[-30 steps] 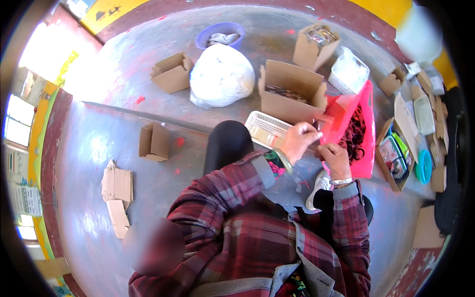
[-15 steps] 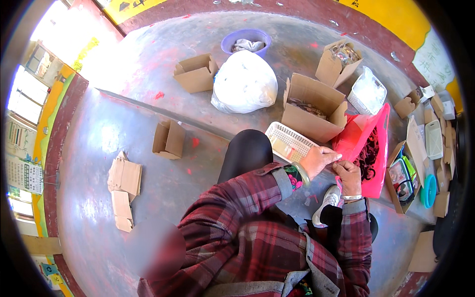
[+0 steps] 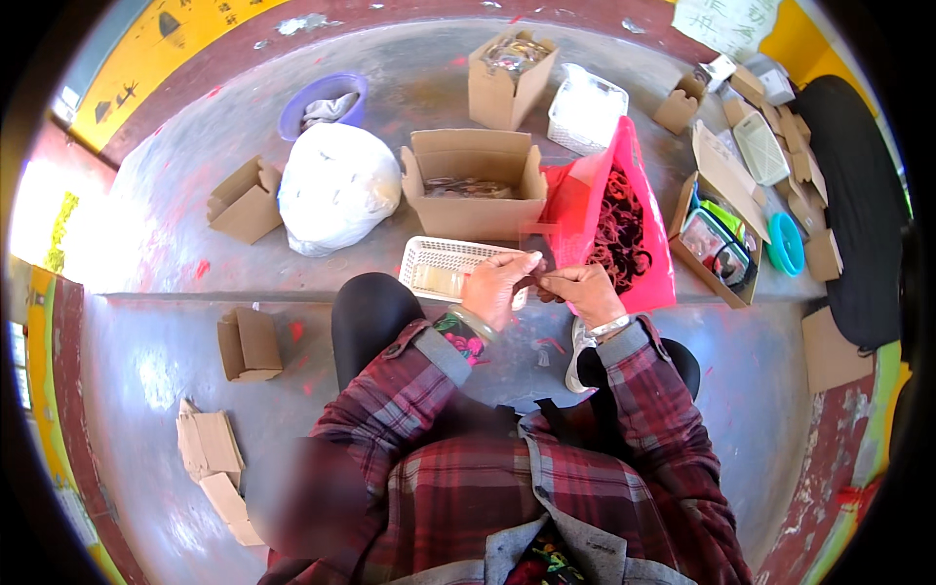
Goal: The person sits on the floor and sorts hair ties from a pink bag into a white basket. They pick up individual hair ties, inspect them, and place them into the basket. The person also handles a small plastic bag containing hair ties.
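Between both hands (image 3: 541, 288), clear sleeve (image 3: 538, 246).

A small clear plastic bag (image 3: 537, 255) is pinched upright between both hands. It hangs above a white basket's (image 3: 429, 265) right end.

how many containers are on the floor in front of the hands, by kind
open cardboard boxes near the middle: 2
white plastic baskets: 2
purple basin: 1
pink bag: 1
white sack: 1
total: 7
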Tool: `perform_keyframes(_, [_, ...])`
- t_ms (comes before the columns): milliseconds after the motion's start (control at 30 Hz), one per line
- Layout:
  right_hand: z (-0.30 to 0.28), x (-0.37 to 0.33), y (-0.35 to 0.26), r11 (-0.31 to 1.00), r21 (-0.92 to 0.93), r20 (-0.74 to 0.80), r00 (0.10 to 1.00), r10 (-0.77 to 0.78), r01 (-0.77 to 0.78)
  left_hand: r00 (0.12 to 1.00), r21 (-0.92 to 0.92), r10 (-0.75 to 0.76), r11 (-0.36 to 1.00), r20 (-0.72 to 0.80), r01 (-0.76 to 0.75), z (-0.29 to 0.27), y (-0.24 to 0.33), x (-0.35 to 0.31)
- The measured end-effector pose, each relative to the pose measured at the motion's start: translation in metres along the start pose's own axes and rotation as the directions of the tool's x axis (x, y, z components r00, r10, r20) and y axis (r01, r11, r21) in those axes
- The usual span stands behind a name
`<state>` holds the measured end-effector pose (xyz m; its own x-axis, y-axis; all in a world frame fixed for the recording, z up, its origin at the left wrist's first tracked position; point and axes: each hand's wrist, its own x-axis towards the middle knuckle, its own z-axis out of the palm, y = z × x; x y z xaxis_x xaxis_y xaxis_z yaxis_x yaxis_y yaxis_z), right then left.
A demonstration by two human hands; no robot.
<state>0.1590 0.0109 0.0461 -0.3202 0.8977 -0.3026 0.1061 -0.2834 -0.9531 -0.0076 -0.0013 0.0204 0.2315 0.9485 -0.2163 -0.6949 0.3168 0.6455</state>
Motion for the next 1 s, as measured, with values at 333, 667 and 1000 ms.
perform_keyframes(333, [0.000, -0.007, -0.003, 0.990, 0.138, -0.018, 1.000, -0.018, 0.020, 1.000, 0.035, -0.013, 0.999, 0.001, 0.013, 0.005, -0.003, 0.004])
perform_keyframes(667, [0.000, -0.004, 0.003, 0.994, 0.103, -0.063, 0.997, -0.038, 0.044, 0.999, 0.059, -0.036, 0.998, 0.024, 0.035, 0.003, -0.002, 0.005])
perform_keyframes(1000, [-0.001, -0.004, 0.001, 0.999, 0.021, -0.072, 0.996, -0.045, 0.047, 0.998, 0.063, -0.055, 0.997, 0.028, 0.053, 0.003, -0.001, 0.004])
